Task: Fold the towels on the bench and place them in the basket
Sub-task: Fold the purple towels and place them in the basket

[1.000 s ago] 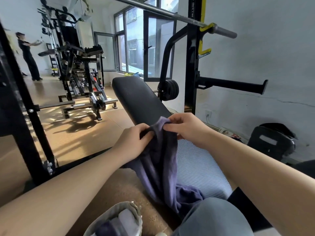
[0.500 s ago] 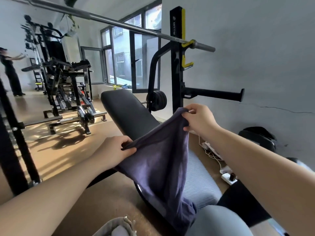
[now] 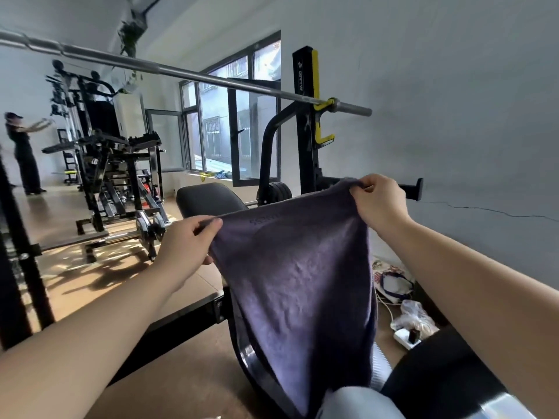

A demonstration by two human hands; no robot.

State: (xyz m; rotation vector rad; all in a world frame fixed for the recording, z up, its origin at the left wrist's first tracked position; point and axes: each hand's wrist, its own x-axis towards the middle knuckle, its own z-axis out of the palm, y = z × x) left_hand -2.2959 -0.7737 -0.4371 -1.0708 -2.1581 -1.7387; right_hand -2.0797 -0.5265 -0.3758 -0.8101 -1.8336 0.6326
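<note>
Left hand (image 3: 187, 240): grip pinching the upper left corner of the towel (image 3: 296, 273), with the thumb on top of the edge and the fingers curled beneath it.
Right hand (image 3: 378, 204): grip pinching the upper right corner of the towel, held higher than the left grip.
Towel: dark purple-grey cloth stretched between the two grips. The top edge slopes up toward the right grip. The body hangs below both grips, narrows downward and drops behind the knee (image 3: 357, 403) at the bottom of the view, so its lower end is hidden. Faint embossed lettering sits just under the top edge and is unreadable.
Counter (image 3: 208, 198): black padded gym bench. The backrest shows beyond the left grip, above the towel's top edge. The seat is mostly hidden behind the hanging towel.
Barbell (image 3: 181, 72): steel bar well above both grips, resting in a yellow hook on the rack upright (image 3: 304, 122).
Rack upright: black post with a yellow strip, beyond the towel, nearer the right grip.
Weight plates (image 3: 275, 193): black discs just above the towel's top edge, between the grips.
Floor items: white power strip (image 3: 405, 334) and crumpled plastic bag (image 3: 414, 313), below the right grip, beside the wall.
Background person (image 3: 24, 152): dark clothing, standing far to the left of the left grip, near a multi-station machine (image 3: 115, 164).
</note>
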